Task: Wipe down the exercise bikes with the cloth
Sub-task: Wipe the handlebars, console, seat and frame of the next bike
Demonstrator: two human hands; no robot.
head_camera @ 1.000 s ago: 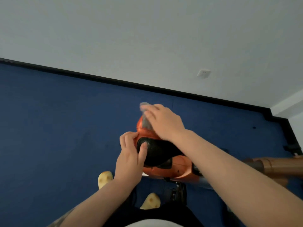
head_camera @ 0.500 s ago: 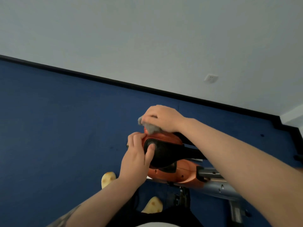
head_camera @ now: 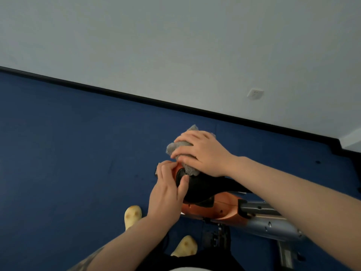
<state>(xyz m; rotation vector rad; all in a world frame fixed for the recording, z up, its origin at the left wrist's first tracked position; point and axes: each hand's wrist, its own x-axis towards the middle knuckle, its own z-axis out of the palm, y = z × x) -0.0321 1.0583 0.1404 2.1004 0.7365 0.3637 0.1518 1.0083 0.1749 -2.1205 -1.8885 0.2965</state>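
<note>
An exercise bike with an orange body (head_camera: 218, 209), a black saddle (head_camera: 203, 186) and a grey frame tube (head_camera: 273, 223) stands below me on the blue floor. My right hand (head_camera: 203, 153) presses a grey cloth (head_camera: 175, 148) onto the rear end of the saddle, fingers spread over it and curled at the tips. My left hand (head_camera: 168, 190) grips the saddle's rear edge, thumb on the black pad and fingers on the orange rim. The far side of the saddle is hidden under the cloth.
Blue floor (head_camera: 68, 153) spreads to the left. A white wall (head_camera: 175, 45) with a black skirting (head_camera: 136, 97) and a socket (head_camera: 255, 93) lies ahead. My two yellow slippers (head_camera: 132, 214) stand beside the bike's pedal area (head_camera: 216, 239).
My right hand has slid the cloth back along the saddle toward my left hand and spread flatter over it. The left hand keeps its hold. My view has tilted slightly.
</note>
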